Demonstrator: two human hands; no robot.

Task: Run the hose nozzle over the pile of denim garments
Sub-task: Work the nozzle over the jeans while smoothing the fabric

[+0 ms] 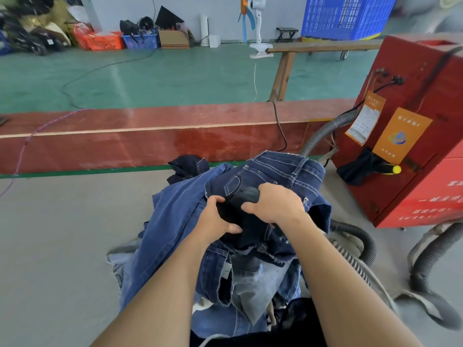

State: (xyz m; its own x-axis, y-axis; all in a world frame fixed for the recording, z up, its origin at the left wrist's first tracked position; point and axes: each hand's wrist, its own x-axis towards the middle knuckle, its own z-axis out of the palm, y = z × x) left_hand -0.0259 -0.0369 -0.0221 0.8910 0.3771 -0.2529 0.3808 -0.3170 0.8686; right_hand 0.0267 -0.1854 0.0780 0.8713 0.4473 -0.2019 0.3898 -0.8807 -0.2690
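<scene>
Nozzle (244, 196), black, sits atop the denim pile (220, 241) on the grey floor; the right hand (273, 204) grips its top, the left hand (216, 219) curls around its lower body. Best keep it flat, sweeping slowly across the dark jeans (275, 171).

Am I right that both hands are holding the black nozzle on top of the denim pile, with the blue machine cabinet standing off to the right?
Not quite: the machine cabinet is red, not blue, as the head view shows. The rest holds: the left hand and right hand both grip the black nozzle on top of the denim pile, and the cabinet stands to the right.
</scene>
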